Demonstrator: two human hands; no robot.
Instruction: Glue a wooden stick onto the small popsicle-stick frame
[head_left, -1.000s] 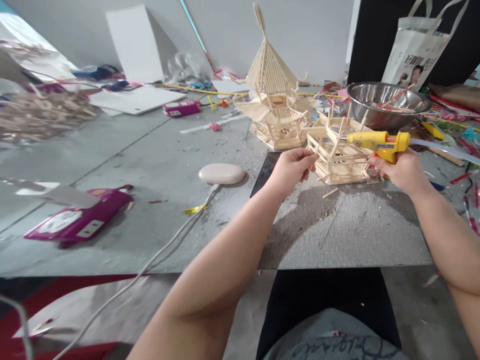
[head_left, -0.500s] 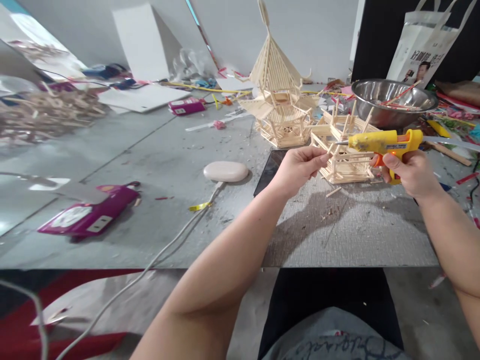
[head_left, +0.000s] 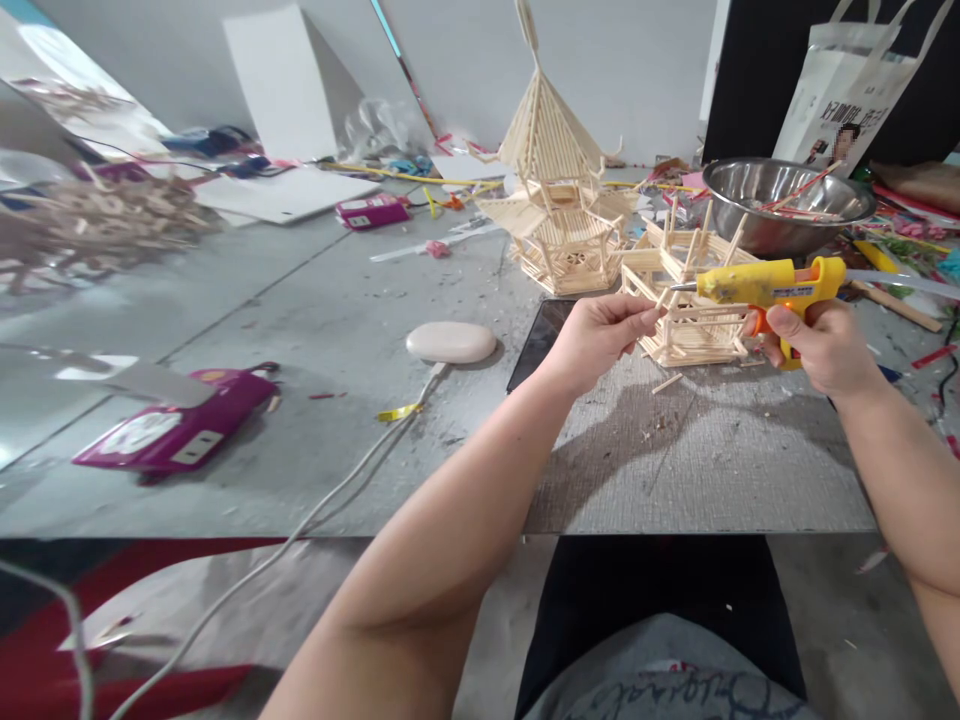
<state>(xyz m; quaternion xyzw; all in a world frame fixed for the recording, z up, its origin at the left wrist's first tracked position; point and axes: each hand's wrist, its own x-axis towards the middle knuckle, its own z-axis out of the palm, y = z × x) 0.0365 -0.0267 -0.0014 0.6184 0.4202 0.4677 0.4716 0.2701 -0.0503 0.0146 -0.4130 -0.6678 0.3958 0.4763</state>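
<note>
While the yellow hot-glue gun (head_left: 765,288) is gripped in the closed right hand (head_left: 814,345), with a finger laid on the orange trigger, its nozzle is pointed at the tip of a small wooden stick (head_left: 651,316). That stick is pinched between the thumb and fingertips of the left hand (head_left: 596,338), the remaining fingers being curled. Both are held just in front of the unfinished stick frame (head_left: 686,300), which is set on the grey mat (head_left: 697,460) near the far edge of the worktop (head_left: 300,330). A finished stick pagoda (head_left: 559,200) is placed just beyond the frame, and a steel bowl (head_left: 787,205) stands towards the far right corner.

It is judged that a small bead only should be applied at the stick's end, the trigger being squeezed lightly. Fingertips should be kept clear of the nozzle and of fresh glue. The stick should be held steady until contact is made.
</note>
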